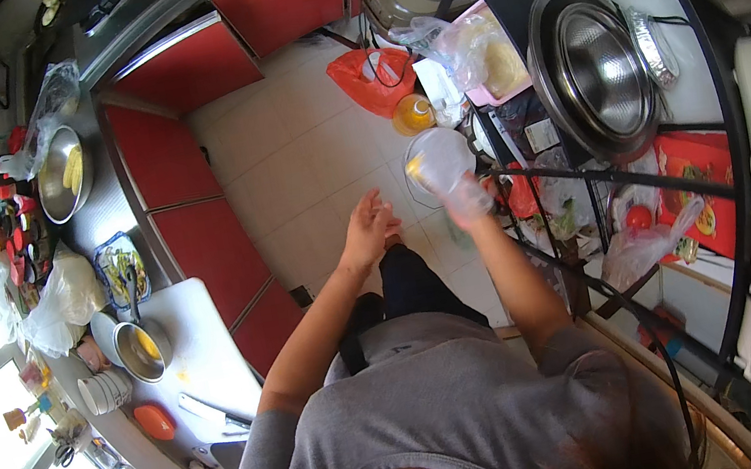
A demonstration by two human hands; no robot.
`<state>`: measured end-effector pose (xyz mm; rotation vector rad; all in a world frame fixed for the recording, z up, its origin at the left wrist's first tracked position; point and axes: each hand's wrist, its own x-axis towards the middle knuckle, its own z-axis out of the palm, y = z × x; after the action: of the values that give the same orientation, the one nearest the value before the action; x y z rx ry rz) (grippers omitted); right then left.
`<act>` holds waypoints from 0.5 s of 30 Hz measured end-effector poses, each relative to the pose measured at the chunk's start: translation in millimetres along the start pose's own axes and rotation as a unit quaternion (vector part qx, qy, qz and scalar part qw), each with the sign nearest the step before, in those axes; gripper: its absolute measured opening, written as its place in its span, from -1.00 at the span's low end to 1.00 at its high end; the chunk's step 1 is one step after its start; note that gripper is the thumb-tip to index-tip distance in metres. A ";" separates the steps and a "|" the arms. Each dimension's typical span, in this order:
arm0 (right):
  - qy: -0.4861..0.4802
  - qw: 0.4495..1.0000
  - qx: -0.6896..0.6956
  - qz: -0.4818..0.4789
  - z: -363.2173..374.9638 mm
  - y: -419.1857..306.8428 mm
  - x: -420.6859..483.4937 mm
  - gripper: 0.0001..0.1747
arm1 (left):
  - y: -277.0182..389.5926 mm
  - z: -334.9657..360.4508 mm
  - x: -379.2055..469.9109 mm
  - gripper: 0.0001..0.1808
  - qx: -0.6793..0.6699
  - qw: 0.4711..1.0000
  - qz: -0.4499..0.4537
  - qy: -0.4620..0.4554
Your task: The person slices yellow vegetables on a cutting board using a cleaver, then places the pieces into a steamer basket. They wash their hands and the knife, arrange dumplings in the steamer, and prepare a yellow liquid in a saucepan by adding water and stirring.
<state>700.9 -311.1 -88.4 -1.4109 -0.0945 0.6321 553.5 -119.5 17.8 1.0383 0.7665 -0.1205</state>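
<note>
My right hand (466, 202) grips a translucent, whitish plastic container (445, 150), blurred by motion. A yellow patch shows at its left side; whether it is inside or behind cannot be told. The container is in front of the black shelf rack, over the tiled floor. My left hand (369, 229) hangs in the air to the left of it, fingers apart and slightly curled, with nothing visible in it. Beyond the container, a jug of yellow liquid (413, 115) and a red plastic bag (367, 81) rest on the floor.
Steel basins (548, 80) and a pink tray (503, 94) sit on the black rack (682, 177) at right. Along the left counter are a cutting board (199, 326) with a cleaver (201, 408), a saucepan (141, 366), and a steel bowl (55, 193) with corn. Red cabinets (194, 251) line the counter.
</note>
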 end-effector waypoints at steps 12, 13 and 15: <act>0.186 0.978 -0.006 -0.094 -170.2 -49.7 317.9 -0.72 | -58.9 -83.6 -25.9 -0.74 0.185 0.976 -0.061 0.097; 0.190 0.974 -0.050 -0.114 -200.1 -47.4 330.9 -0.73 | -56.9 -94.4 -28.5 -0.73 0.269 0.957 -0.060 0.091; 0.198 0.964 -0.115 -0.136 -214.4 -40.9 354.2 -0.75 | -61.9 -113.2 -54.6 -0.72 0.399 0.910 -0.029 0.108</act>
<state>1101.6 -338.4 -196.9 -1.6876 -0.0426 0.1065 428.0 -74.2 -24.9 1.8299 0.9780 -0.3997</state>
